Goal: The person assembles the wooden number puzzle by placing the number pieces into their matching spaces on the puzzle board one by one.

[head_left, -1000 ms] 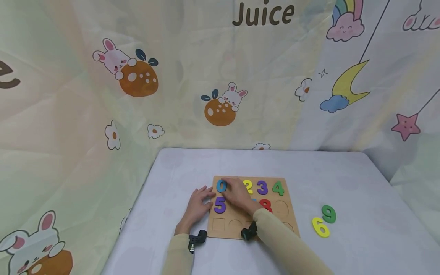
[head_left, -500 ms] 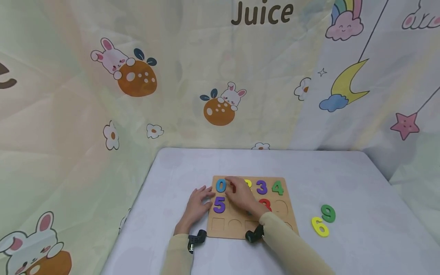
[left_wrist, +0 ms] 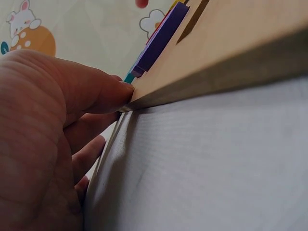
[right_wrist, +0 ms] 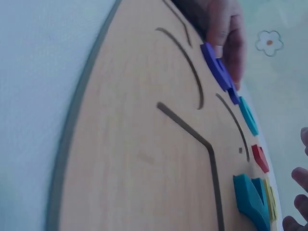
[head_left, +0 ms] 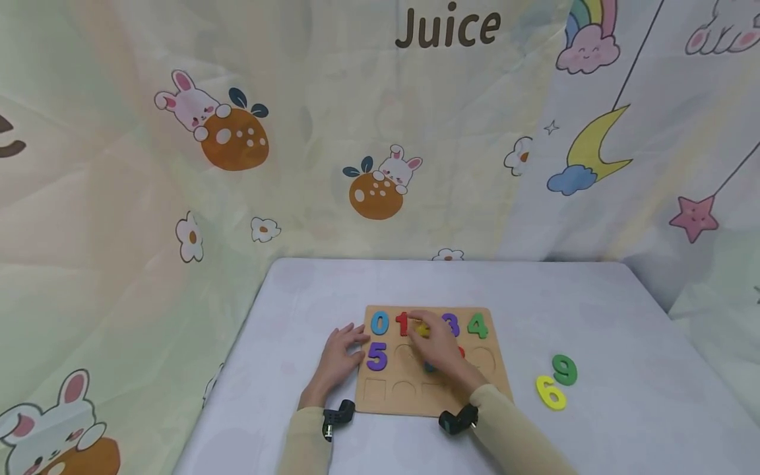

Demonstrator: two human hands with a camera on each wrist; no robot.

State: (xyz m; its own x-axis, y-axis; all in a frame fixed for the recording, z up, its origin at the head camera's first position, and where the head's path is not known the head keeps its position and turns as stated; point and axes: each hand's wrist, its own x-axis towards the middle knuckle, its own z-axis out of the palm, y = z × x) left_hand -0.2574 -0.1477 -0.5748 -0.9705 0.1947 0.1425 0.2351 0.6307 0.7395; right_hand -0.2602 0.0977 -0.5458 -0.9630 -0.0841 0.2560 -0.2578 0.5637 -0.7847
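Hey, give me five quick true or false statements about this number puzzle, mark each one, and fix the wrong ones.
1. The yellow 6 and green 9 lie on the table, right of the board. True.
2. The left hand touches the green 9. False: it is at the board's left edge.
3. In the head view, the purple 5 sits directly below the blue 0. True.
4. The right hand covers the purple 5. False: it partly covers the yellow 2.
5. The red 1 is between the blue 0 and the yellow 2. True.
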